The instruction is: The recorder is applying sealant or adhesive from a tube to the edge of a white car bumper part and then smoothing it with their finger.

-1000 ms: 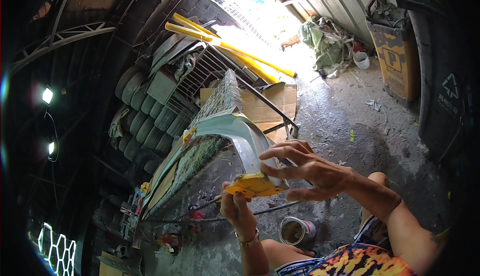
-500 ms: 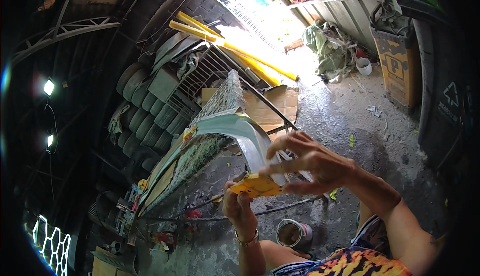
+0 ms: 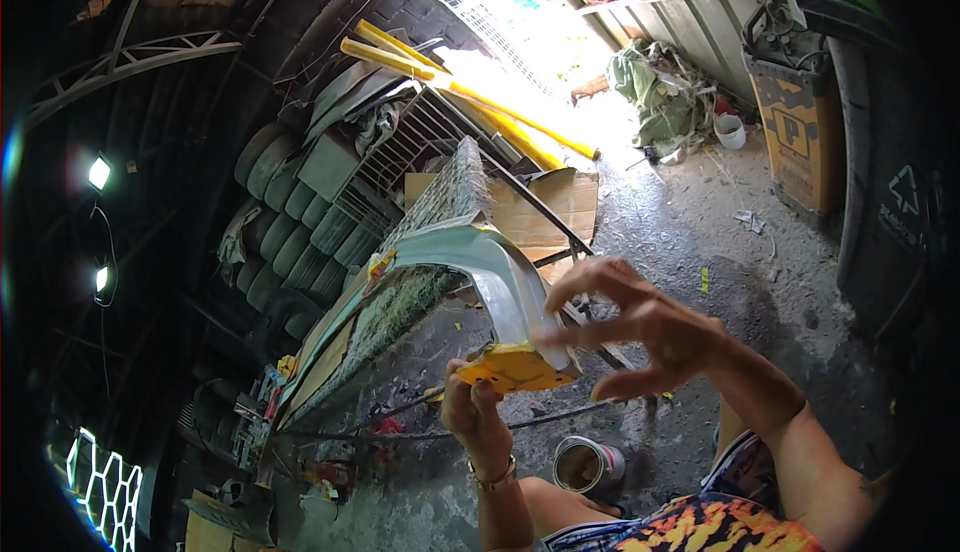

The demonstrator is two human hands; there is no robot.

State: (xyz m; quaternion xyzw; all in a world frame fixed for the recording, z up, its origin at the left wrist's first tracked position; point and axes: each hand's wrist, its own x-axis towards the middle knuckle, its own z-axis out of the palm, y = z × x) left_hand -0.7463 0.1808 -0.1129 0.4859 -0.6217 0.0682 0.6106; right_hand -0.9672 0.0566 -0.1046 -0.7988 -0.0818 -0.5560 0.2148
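Observation:
A pale grey-green curved panel point(image 3: 497, 274), which looks like a car fender, rests on a padded metal stand and arches toward me. Its near end has a yellow flange point(image 3: 522, 369) with small dark holes. My left hand point(image 3: 476, 410) grips the left corner of this flange from below, thumb against its near face. At the flange's right, my right hand point(image 3: 650, 330) is raised with fingers spread and curved, holding nothing that I can see. Its fingertips are slightly blurred and overlap the panel's right edge; I cannot tell whether they touch it.
The stand's rough padding point(image 3: 452, 192) lies beneath the panel. Below my hands, a round can point(image 3: 588, 465) stands on the floor. Cardboard point(image 3: 548, 214) and yellow poles point(image 3: 520, 132) lie beyond the panel. Tyres point(image 3: 290, 242) are stacked at left; an orange-black bin point(image 3: 795, 132) stands at far right.
My right hand has moved right and slightly down, away from the yellow flange, exposing its right end. My left hand keeps its grip, having shifted only slightly.

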